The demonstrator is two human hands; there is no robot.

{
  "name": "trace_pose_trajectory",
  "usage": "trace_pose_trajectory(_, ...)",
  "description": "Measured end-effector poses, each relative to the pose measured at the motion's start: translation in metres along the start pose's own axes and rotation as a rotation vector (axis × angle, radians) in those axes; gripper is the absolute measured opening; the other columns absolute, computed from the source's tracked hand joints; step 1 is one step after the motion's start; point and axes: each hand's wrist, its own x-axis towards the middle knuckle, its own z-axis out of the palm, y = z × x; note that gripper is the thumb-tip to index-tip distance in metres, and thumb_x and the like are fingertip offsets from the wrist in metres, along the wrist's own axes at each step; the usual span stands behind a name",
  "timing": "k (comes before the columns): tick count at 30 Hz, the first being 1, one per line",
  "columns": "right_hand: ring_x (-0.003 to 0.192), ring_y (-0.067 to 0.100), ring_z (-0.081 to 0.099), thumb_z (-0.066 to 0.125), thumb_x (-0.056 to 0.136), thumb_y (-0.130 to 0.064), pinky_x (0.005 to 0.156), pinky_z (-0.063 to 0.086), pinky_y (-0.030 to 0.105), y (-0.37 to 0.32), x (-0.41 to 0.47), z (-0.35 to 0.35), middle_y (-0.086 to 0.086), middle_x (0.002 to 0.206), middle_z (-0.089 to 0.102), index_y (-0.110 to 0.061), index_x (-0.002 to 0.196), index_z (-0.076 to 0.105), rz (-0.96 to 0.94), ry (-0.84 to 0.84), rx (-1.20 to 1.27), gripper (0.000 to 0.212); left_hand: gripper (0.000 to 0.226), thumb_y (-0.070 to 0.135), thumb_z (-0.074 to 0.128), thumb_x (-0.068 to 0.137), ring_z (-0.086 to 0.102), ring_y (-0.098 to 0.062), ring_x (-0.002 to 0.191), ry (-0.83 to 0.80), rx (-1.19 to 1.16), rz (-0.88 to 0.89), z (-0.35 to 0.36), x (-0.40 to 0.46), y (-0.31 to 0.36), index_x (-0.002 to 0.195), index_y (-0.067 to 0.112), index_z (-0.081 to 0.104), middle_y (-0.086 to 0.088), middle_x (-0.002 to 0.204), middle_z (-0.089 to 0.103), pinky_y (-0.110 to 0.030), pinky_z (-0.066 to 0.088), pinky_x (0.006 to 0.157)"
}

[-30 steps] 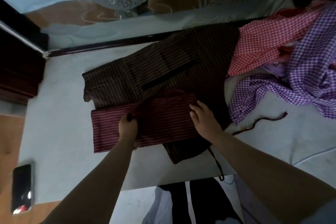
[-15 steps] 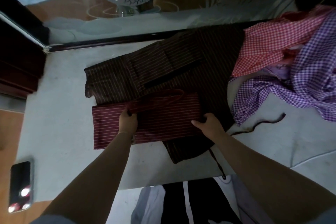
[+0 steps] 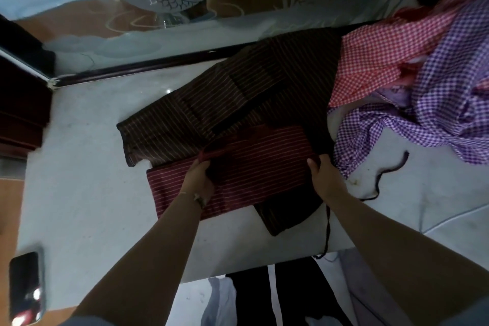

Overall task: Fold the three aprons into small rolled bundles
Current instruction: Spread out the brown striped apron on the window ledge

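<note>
Maroon striped apron (image 3: 264,164), folded into a band, lies on the pale surface (image 3: 87,180) over a dark brown striped apron (image 3: 238,92). The left hand (image 3: 199,180) pinches its strap near the band's middle, while the right hand (image 3: 324,176) grips its right edge. Red-checked (image 3: 370,66) and purple-checked (image 3: 436,103) aprons lie heaped at right.

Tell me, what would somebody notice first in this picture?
Probably the two hands in the middle: the left hand and the right hand both grip a red striped apron lying folded on a dark striped cloth. Next, the bright heap at the right: a red checked cloth and a purple checked cloth. A phone sits at the table's near left corner.
</note>
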Motion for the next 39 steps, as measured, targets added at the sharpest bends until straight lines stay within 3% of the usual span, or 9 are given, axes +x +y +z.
trace_pose_trajectory(3,0.093,0.032,0.06,0.029,0.1,-0.045,0.078,0.046,0.037,0.0,0.001,0.0,0.021,0.105,0.062,-0.003,0.122,0.041,0.034,-0.044,-0.126,0.049,0.031,0.011,0.032,0.101,0.054,-0.031,0.119,0.016,-0.1,0.026,-0.002,0.009,0.011,0.12,0.014,0.057,-0.017,0.127,0.058,-0.048,0.039,0.106)
trace_pose_trajectory(8,0.092,0.033,0.062,0.027,0.098,-0.05,0.075,0.046,0.036,-0.002,0.002,0.002,0.021,0.103,0.064,-0.003,0.124,0.038,0.088,-0.07,-0.304,0.056,0.041,-0.007,0.032,0.095,0.061,-0.025,0.099,-0.017,-0.005,0.233,-0.007,0.007,0.044,0.116,0.019,0.056,-0.01,0.107,0.063,-0.041,0.052,0.085)
trace_pose_trajectory(14,0.085,0.03,0.064,0.028,0.097,-0.054,0.06,0.04,0.031,-0.001,-0.002,0.005,0.017,0.098,0.066,-0.003,0.129,0.036,0.026,-0.023,-0.535,0.061,0.052,0.002,0.05,0.093,0.057,-0.026,0.112,0.191,0.29,0.309,-0.018,0.023,0.056,0.141,0.017,0.038,-0.01,0.134,0.05,-0.029,0.054,0.072)
trace_pose_trajectory(18,0.087,0.032,0.064,0.029,0.099,-0.05,0.062,0.038,0.032,0.001,-0.002,0.005,0.017,0.098,0.066,-0.002,0.129,0.037,0.008,0.0,-0.496,0.058,0.039,0.028,0.044,0.098,0.056,-0.023,0.109,0.177,0.368,0.267,-0.015,0.022,0.065,0.135,0.015,0.046,-0.004,0.13,0.053,-0.041,0.044,0.098)
trace_pose_trajectory(23,0.086,0.032,0.062,0.04,0.096,-0.047,0.063,0.043,0.033,0.0,-0.005,0.004,0.016,0.102,0.062,-0.005,0.129,0.036,0.004,0.047,-0.427,0.053,0.044,0.035,0.055,0.093,0.056,-0.023,0.113,0.199,0.12,0.102,-0.012,0.026,0.063,0.13,0.011,0.051,-0.006,0.122,0.058,-0.046,0.046,0.099)
trace_pose_trajectory(27,0.098,0.039,0.057,0.071,0.075,-0.027,0.073,0.051,0.045,-0.004,-0.001,0.008,0.021,0.119,0.055,-0.007,0.135,0.044,-0.301,0.143,-0.49,0.069,0.067,0.035,0.062,0.089,0.049,-0.026,0.124,0.522,0.165,0.253,0.007,0.002,0.038,0.142,0.006,0.032,-0.01,0.135,0.048,-0.034,0.04,0.103)
trace_pose_trajectory(32,0.144,0.029,0.017,0.043,0.097,-0.038,0.113,0.023,0.049,-0.023,0.013,0.011,0.01,0.157,0.018,-0.015,0.15,0.019,-0.42,-0.027,-0.355,0.062,0.069,0.045,0.067,0.084,0.051,-0.025,0.116,0.389,0.367,0.146,0.029,-0.023,-0.014,0.132,0.003,0.043,-0.008,0.125,0.053,-0.03,0.039,0.096)
trace_pose_trajectory(36,0.146,0.023,0.003,0.023,0.1,-0.047,0.118,0.01,0.044,-0.021,0.02,0.009,0.006,0.16,0.003,-0.017,0.152,0.008,-0.451,-0.069,-0.39,0.062,0.014,0.025,0.065,0.089,0.062,-0.022,0.1,0.164,0.489,0.254,0.026,-0.024,-0.029,0.095,0.014,0.058,0.002,0.097,0.063,-0.032,0.049,0.088)
trace_pose_trajectory(39,0.147,0.021,0.0,0.004,0.091,-0.056,0.119,0.007,0.044,-0.018,0.02,0.006,0.004,0.16,0.0,-0.02,0.152,0.006,-0.561,-0.124,-0.505,0.071,0.014,0.018,0.061,0.091,0.062,-0.018,0.092,0.187,0.548,0.336,0.018,-0.031,-0.04,0.101,0.01,0.057,-0.001,0.097,0.063,-0.036,0.051,0.09)
